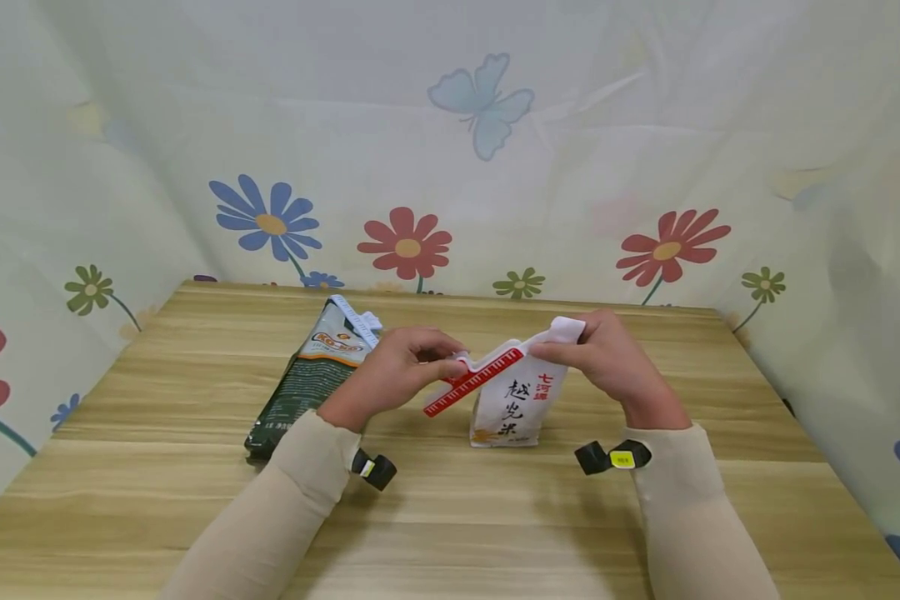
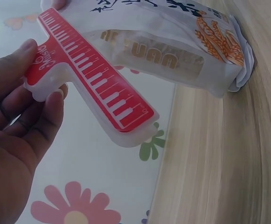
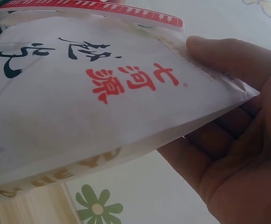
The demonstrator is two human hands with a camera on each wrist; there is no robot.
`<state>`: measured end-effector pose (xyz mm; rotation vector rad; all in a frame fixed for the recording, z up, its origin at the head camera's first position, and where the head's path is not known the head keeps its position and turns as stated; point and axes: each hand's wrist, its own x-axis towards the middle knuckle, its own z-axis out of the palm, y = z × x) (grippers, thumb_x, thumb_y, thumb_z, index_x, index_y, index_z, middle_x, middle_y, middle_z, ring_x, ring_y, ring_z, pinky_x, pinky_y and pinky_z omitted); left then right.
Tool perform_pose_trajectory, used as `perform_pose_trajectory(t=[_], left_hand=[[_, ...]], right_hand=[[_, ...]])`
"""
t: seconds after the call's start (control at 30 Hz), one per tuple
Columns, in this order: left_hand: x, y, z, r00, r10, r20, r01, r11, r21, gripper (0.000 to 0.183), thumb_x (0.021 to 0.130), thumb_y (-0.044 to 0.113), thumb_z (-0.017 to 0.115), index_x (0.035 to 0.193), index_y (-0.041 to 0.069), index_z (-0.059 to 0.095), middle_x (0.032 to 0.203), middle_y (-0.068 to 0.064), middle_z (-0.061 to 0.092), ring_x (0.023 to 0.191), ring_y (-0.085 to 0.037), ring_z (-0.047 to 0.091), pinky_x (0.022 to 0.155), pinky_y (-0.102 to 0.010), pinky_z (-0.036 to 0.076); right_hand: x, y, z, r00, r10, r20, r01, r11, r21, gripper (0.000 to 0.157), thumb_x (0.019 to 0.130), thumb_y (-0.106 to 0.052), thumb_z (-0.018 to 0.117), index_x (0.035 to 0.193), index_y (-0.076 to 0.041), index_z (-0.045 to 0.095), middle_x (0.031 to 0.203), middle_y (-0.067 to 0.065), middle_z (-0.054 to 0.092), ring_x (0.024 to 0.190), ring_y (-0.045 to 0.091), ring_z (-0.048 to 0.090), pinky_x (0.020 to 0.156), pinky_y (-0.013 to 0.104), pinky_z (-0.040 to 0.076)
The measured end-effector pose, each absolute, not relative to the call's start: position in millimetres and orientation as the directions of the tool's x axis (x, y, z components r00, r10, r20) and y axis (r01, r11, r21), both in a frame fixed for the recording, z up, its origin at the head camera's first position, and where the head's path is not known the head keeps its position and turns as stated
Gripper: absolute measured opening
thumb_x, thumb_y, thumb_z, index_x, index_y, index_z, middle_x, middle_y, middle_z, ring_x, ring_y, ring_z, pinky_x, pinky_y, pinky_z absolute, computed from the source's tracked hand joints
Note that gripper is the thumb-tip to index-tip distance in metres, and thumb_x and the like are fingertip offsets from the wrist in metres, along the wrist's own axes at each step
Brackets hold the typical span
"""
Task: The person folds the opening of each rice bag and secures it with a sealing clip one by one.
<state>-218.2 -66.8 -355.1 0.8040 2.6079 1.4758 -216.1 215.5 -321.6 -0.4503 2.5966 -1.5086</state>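
Note:
A white rice bag with black and red characters stands on the table, its top leaning right. My right hand pinches that top between thumb and fingers. In my left hand is a red and white clip with a piano-key pattern, pinched by its handle. The clip slants across the upper left of the bag; its lower end sticks out beyond the bag's side. In the right wrist view, the clip's red strip lies along the bag's far edge. Whether its jaws grip the bag I cannot tell.
Left of my left hand, a green and silver bag lies on the wooden table. A pale blue and white clip sits across its top end. Behind the table hangs a flower-patterned cloth.

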Motion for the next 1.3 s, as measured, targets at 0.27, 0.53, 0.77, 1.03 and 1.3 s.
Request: perform_pose_trajectory(t=[0.27,0.53,0.77,1.03,1.3], left_hand=[[-217,-63,-353,-0.852,0.463,0.245,0.446,0.396,0.802,0.021,0.088,0.026,0.072,0.107,0.018,0.073,0.095,0.005,0.071,0.085,-0.013,0.066,0.077,-0.030,0.056],[-218,-62,-353,-0.847,0.461,0.264,0.452,0.366,0.813,0.019,0.088,0.024,0.072,0.105,0.017,0.074,0.096,0.002,0.071,0.083,-0.014,0.066,0.075,-0.030,0.056],[-219,-60,-354,-0.855,0.456,0.247,0.435,0.371,0.820,0.021,0.088,0.027,0.072,0.107,0.017,0.073,0.098,0.003,0.071,0.084,-0.014,0.066,0.075,-0.030,0.056],[-218,-58,-352,-0.855,0.452,0.253,0.434,0.359,0.826,0.021,0.087,0.029,0.072,0.106,0.019,0.073,0.098,0.003,0.070,0.084,-0.015,0.066,0.075,-0.030,0.057],[-220,-56,-349,-0.858,0.451,0.245,0.430,0.370,0.824,0.022,0.088,0.031,0.071,0.106,0.020,0.073,0.100,0.003,0.070,0.085,-0.016,0.064,0.075,-0.031,0.057]], right_hand=[[-215,216,-319,-0.952,-0.304,0.044,-0.195,0.487,-0.851,0.032,0.082,-0.035,0.078,0.095,-0.006,0.077,0.091,0.008,0.075,0.084,0.021,0.066,0.077,0.034,0.049],[-217,216,-318,-0.949,-0.314,0.026,-0.189,0.501,-0.844,0.032,0.083,-0.037,0.076,0.097,-0.007,0.076,0.092,0.007,0.075,0.084,0.020,0.067,0.082,0.039,0.049],[-217,218,-319,-0.939,-0.343,0.031,-0.205,0.483,-0.851,0.031,0.085,-0.035,0.075,0.098,-0.007,0.076,0.093,0.007,0.075,0.086,0.020,0.066,0.080,0.034,0.049],[-220,220,-321,-0.935,-0.353,0.028,-0.206,0.480,-0.852,0.029,0.085,-0.033,0.075,0.096,-0.006,0.076,0.093,0.007,0.074,0.085,0.020,0.066,0.081,0.039,0.050],[-221,221,-321,-0.936,-0.352,0.014,-0.198,0.491,-0.848,0.027,0.084,-0.032,0.075,0.096,-0.008,0.076,0.092,0.006,0.074,0.085,0.020,0.066,0.081,0.041,0.050]])
